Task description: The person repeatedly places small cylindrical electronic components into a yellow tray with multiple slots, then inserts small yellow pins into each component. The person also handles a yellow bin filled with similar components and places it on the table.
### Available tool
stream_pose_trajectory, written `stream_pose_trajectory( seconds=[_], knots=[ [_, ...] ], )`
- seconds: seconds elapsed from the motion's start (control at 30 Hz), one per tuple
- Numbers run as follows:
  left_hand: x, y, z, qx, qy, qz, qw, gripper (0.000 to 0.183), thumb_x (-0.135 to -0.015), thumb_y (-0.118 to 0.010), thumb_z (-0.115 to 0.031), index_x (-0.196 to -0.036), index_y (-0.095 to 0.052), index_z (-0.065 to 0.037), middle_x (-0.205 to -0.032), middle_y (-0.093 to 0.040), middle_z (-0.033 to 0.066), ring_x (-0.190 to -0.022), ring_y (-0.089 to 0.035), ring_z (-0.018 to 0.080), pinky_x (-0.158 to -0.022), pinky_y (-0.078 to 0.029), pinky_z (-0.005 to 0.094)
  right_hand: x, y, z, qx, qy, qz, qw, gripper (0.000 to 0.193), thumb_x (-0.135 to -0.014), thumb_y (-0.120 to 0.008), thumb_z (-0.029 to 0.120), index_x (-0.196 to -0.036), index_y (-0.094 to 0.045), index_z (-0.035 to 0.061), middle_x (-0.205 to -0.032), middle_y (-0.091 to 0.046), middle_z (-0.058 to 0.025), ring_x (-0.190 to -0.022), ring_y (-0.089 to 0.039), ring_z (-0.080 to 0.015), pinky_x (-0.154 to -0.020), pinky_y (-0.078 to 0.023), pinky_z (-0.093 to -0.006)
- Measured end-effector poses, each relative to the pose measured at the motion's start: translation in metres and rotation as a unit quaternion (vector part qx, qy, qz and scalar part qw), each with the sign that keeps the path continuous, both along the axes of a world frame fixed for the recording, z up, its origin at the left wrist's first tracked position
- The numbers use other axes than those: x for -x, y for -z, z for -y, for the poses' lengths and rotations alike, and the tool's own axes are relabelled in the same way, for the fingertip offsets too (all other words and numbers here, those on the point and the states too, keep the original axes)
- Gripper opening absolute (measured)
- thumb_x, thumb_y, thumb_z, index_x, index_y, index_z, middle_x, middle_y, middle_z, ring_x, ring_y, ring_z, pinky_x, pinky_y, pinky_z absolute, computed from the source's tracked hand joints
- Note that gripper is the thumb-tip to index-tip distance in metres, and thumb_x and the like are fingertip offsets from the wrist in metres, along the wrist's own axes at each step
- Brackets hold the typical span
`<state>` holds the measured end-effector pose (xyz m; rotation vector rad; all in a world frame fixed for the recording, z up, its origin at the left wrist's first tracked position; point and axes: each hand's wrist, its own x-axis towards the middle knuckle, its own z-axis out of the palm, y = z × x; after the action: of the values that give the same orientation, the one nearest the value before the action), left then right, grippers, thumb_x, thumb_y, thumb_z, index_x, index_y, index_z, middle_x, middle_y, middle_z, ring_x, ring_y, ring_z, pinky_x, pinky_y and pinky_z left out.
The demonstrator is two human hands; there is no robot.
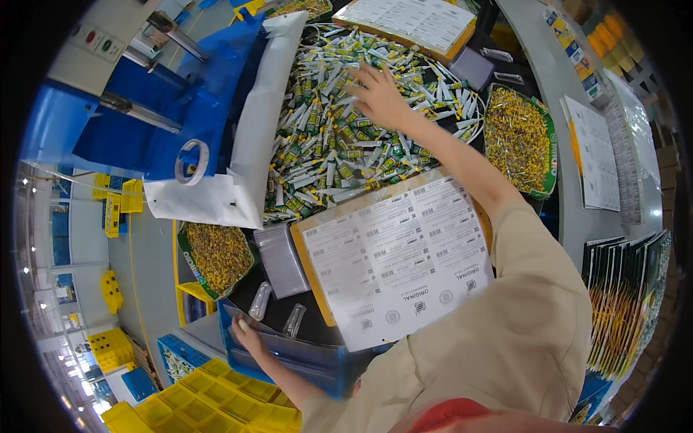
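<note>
My right hand (379, 94) is over the far part of a wide heap of small white-and-green tubes with yellow caps (346, 144). Its fingers are spread, with nothing visible in them. Down at the left, my left hand (247, 336) is by the rim of a blue bin (289, 353). Its fingers are curled together at a small whitish thing, too small to name. Clear plastic blister shells (260, 300) lie just beyond it. Nearer to me than the heap, a printed label sheet (397, 260) rests on a tan board.
Green-edged boxes of tiny yellow-brown pieces stand left (216, 256) and right (517, 141). Clear plastic stacks (281, 260) lie beside the sheet. A tape roll (191, 162) sits on the blue machine (195, 101). Yellow trays (209, 397) are at lower left, stacked cards (624, 303) right.
</note>
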<state>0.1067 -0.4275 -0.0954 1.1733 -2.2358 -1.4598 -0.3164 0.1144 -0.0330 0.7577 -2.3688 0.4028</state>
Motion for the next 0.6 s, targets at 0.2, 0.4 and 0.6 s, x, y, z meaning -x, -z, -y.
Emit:
stream_pose_trajectory(
  seconds=[0.2, 0.4, 0.6],
  knots=[
    [-0.067, -0.097, -0.170, -0.251, 0.247, 0.153, 0.923, 0.038, -0.098, -0.060, -0.032, -0.107, -0.068, 0.003, -0.089, -0.072, 0.0127, -0.078, -0.070, 0.0178, -0.068, -0.057, 0.0303, -0.205, -0.032, 0.094, 0.045, -0.339, 0.118, 0.932, 0.049, -0.073, -0.063, 0.004, -0.121, -0.064, 0.0132, -0.128, -0.060, -0.0154, -0.129, -0.048, -0.0388, -0.108, -0.034, -0.0588],
    [-0.083, -0.141, -0.274, 0.015, 0.301, -0.077, 0.950, 0.024, -0.092, -0.062, -0.012, -0.112, -0.066, 0.002, -0.099, -0.070, 0.0161, -0.086, -0.064, 0.0187, -0.081, -0.050, 0.0311, -0.289, -0.113, 0.135, -0.242, -0.462, 0.142, 0.841, 0.048, -0.080, -0.066, 0.010, -0.126, -0.062, 0.0235, -0.127, -0.063, -0.0042, -0.130, -0.048, -0.0282, -0.118, -0.018, -0.0599],
    [-0.002, -0.140, -0.191, 0.119, 0.442, -0.209, 0.864, 0.034, -0.091, -0.064, -0.018, -0.118, -0.065, 0.003, -0.112, -0.068, 0.0183, -0.106, -0.062, 0.0318, -0.096, -0.047, 0.0413, -0.348, -0.237, -0.026, -0.151, -0.170, -0.095, 0.969, 0.016, -0.080, -0.070, 0.016, -0.095, -0.069, 0.0208, -0.093, -0.067, 0.0029, -0.100, -0.060, -0.0184, -0.096, -0.040, -0.0425]
  ],
)
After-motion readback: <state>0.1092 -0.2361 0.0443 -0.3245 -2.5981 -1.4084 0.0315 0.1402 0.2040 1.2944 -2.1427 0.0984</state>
